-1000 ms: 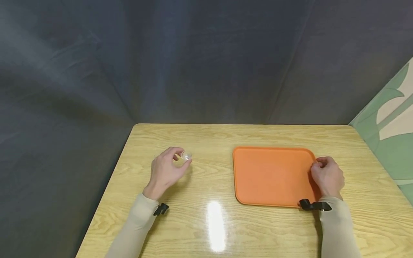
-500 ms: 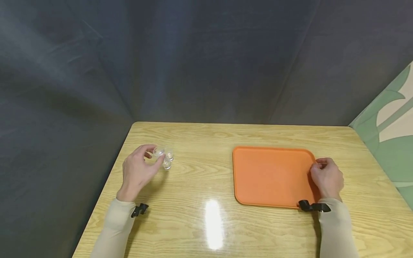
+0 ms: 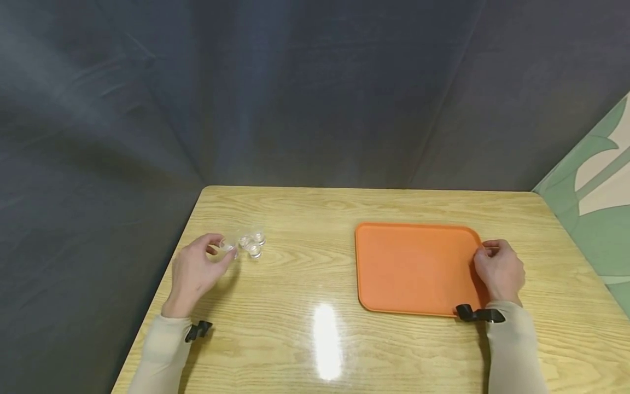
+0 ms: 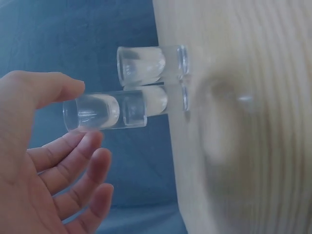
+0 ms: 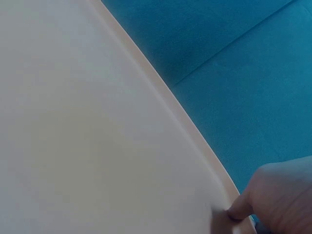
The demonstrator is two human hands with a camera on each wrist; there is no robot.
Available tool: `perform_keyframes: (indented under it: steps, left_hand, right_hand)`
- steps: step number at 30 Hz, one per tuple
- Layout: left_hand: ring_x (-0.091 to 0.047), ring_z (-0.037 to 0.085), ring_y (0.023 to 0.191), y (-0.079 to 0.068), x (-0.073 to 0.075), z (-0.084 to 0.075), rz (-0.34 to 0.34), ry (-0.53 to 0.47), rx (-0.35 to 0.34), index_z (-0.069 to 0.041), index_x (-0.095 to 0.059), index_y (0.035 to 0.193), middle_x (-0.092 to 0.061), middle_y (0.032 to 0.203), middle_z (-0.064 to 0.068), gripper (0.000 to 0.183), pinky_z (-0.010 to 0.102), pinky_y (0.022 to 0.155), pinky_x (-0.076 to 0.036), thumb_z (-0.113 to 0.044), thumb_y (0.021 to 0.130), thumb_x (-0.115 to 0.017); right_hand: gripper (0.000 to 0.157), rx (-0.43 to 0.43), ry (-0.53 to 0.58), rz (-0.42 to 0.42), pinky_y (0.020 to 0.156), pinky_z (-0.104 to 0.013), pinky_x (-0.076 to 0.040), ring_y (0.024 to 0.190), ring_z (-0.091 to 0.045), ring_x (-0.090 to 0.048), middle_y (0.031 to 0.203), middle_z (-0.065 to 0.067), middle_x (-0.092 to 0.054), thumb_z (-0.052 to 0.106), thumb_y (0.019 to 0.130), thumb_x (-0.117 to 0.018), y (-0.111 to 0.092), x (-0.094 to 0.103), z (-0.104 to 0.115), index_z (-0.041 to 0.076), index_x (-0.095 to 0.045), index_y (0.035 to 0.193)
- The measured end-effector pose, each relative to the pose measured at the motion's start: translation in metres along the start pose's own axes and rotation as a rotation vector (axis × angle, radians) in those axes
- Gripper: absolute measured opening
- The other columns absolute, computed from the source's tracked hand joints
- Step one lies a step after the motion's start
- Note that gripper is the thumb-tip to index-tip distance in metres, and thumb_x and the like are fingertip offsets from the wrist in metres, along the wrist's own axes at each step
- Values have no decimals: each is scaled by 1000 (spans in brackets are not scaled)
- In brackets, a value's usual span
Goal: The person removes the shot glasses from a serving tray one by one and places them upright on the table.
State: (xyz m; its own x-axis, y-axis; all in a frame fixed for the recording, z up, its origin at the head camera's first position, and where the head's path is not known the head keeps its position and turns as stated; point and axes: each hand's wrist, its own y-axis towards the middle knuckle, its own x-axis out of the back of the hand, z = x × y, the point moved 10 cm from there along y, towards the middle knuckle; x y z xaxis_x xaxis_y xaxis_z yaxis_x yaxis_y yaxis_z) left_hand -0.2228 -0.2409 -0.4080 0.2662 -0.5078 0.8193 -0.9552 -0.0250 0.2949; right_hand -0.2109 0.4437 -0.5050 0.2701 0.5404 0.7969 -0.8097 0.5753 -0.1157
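Note:
My left hand (image 3: 194, 276) pinches a small clear shot glass (image 3: 228, 248) near its rim, between thumb and fingertips. In the left wrist view the held shot glass (image 4: 105, 111) appears a little off the table, its base apart from the surface. Close to its right stand three more clear glasses (image 3: 254, 250), grouped together. Two standing glasses (image 4: 141, 66) show behind the held one in the left wrist view. My right hand (image 3: 499, 271) grips the right edge of an orange tray (image 3: 418, 268). In the right wrist view, the thumb presses the tray's rim (image 5: 168, 100); the other fingers are mostly hidden.
The wooden table (image 3: 295, 339) lies under everything, with a bright reflection near its front. A dark curtain (image 3: 315, 98) hangs at the back and left. At the right is a green and cream leaf-patterned surface (image 3: 605, 224).
My left hand has moved left across the table. One glass now stands where the hand was half a second ago, while the hand holds one farther left. The right hand and tray stay put.

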Motion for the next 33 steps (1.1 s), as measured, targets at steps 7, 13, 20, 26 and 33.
perform_keyframes:
  steps: [7,13,20,26,33]
  left_hand:
    - [-74,28,80,-1,-16,3,59,55,26,-9,-77,121,-80,102,10,43,38,58,-50,-39,90,-82]
    - [-72,27,74,-1,-21,5,38,62,36,-7,-77,120,-80,102,11,43,35,55,-47,-39,91,-82]
    - [-72,25,75,0,-33,9,50,54,41,-6,-76,122,-80,101,12,46,38,58,-50,-40,91,-82]
    - [-72,25,75,-1,-37,9,62,41,37,-5,-74,125,-80,106,12,48,37,58,-50,-40,94,-80]
    - [-73,26,81,-1,-38,9,97,52,51,-7,-72,130,-80,108,10,50,36,60,-49,-43,95,-77]
  right_hand:
    - [48,-8,1,6,73,-41,-35,104,-45,-60,125,-27,-64,27,102,-46,-1,-2,-1,-1,-58,139]
    - [48,-2,0,2,73,-41,-34,105,-46,-60,124,-27,-65,27,103,-46,0,-1,1,-1,-58,139]
    - [46,2,-2,-8,73,-42,-35,104,-46,-60,122,-26,-66,27,103,-47,0,0,-1,-1,-59,137]
    - [46,-1,-7,-6,73,-42,-35,104,-45,-61,121,-25,-65,28,103,-47,0,0,-2,0,-59,137]
    - [46,-4,-3,0,73,-41,-35,104,-44,-60,119,-24,-65,29,103,-47,-1,1,0,0,-59,137]
